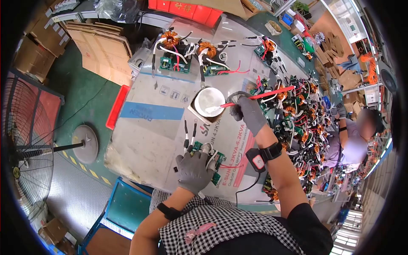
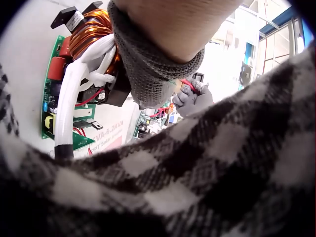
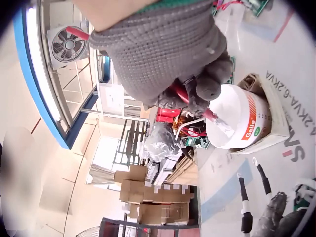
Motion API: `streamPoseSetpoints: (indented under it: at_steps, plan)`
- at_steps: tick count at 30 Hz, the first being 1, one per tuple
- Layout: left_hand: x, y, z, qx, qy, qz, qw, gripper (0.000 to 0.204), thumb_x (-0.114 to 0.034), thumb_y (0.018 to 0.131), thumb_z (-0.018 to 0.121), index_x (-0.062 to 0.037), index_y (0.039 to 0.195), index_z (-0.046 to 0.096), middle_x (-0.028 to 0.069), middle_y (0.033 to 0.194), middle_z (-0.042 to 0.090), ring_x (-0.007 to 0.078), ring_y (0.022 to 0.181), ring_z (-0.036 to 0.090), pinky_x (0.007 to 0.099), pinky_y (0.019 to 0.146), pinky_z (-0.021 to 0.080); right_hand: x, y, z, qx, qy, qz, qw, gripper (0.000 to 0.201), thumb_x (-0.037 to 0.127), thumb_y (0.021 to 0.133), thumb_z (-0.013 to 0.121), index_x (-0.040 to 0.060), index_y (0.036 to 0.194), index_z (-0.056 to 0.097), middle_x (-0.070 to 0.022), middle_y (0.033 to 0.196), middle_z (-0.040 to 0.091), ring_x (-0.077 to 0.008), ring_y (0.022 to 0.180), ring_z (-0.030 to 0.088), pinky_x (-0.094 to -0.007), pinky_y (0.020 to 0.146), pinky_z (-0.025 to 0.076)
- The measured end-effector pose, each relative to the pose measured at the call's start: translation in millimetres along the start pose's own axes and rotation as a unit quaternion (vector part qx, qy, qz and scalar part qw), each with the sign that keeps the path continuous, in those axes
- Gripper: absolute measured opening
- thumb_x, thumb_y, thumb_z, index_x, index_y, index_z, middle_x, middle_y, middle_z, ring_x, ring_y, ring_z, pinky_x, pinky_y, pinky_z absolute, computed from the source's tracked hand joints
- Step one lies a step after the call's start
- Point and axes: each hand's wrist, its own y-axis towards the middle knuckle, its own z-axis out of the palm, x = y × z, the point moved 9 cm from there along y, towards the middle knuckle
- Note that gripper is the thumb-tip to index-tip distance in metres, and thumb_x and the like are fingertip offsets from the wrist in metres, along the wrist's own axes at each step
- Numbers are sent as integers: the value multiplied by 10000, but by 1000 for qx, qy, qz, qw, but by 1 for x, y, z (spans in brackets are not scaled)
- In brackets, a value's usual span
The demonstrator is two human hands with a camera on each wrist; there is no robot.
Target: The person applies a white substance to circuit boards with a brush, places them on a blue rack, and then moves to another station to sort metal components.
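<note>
My gloved right hand (image 1: 247, 111) grips a long red-handled brush (image 1: 274, 92), whose pale, paste-smeared tip reaches into a white tub (image 1: 208, 97). In the right wrist view the brush tip (image 3: 223, 127) overlaps the mouth of the tub, which has an orange-labelled side and sits in a cut-down cardboard box (image 3: 276, 121). My gloved left hand (image 1: 193, 171) holds a green circuit board (image 1: 219, 159) near the table's front edge, its fingers bent over the parts. A copper-wound coil (image 2: 94, 34) and thick white cable (image 2: 71, 98) of that board show beside the hand in the left wrist view.
Two coil boards (image 1: 175, 63) stand at the back of the table, another farther right. Many similar boards (image 1: 297, 123) crowd the right side. A red bin (image 1: 182, 10) lies behind, a floor fan (image 1: 32, 148) stands left, and another person (image 1: 350, 138) is at the right.
</note>
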Motion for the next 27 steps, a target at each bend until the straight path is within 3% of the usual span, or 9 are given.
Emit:
streamPoseSetpoints:
  at_steps: [5,8,13,16,17,20,21,24,27]
  plan:
    - [0,1,-3,-12,0,7,1000,505,-362,861,552,-96,1289,582,97,919,666,290,839,586,477,799,346,0,-10,23,36,2,-11,999,133,151,878,555,52,834,632,-29,571,571,-90,442,501,-221,400,379]
    - [0,-1,-3,-9,-17,-4,1000,518,-354,856,562,-75,1292,574,105,918,673,291,838,586,475,793,346,6,-20,-3,-8,-15,-22,1000,113,132,889,557,53,854,630,-27,589,577,-82,456,505,-212,416,389]
    - [4,-3,0,-12,-25,-5,1000,548,-304,803,597,-46,1286,568,120,910,683,296,829,588,467,796,344,12,-65,-27,4,-44,-33,998,102,74,896,542,24,889,632,-21,648,589,-69,492,515,-200,428,389]
    - [5,-4,-1,-2,-38,-13,999,560,-271,759,604,-45,1270,576,117,917,682,298,861,591,469,808,343,16,-109,-16,62,-124,6,990,81,5,872,542,8,878,622,-28,708,600,-67,537,527,-201,482,419]
    - [5,-4,0,3,-40,-14,999,569,-261,743,606,-45,1268,576,115,924,682,296,872,591,468,811,343,4,-119,-9,89,-139,26,986,86,-38,854,537,-12,885,613,-29,762,606,-70,609,559,-213,551,455]
    - [7,-4,2,-6,-43,-13,999,630,-219,667,614,-55,1273,561,92,953,680,285,891,585,460,817,340,-30,-127,8,149,-276,-44,949,79,-38,853,538,-16,883,607,-27,789,616,-84,676,595,-231,609,486]
    - [7,-4,1,-8,-50,-15,999,639,-213,658,616,-57,1275,556,87,955,679,283,892,584,458,818,339,-44,-127,11,141,-326,-52,933,70,51,865,561,-1,879,606,-48,760,631,-116,673,617,-267,615,499]
    - [11,-5,7,6,-53,-28,998,650,-198,645,623,-61,1276,545,76,946,679,276,896,583,455,823,336,-82,-121,23,152,-425,4,892,125,152,850,592,33,873,620,-76,739,652,-157,655,625,-304,628,509]
    - [13,-5,8,11,-56,-35,998,650,-189,642,630,-63,1274,540,67,922,676,270,905,584,449,824,336,-75,-123,48,162,-509,-15,846,176,223,828,603,56,874,637,-104,738,663,-206,659,646,-336,624,514]
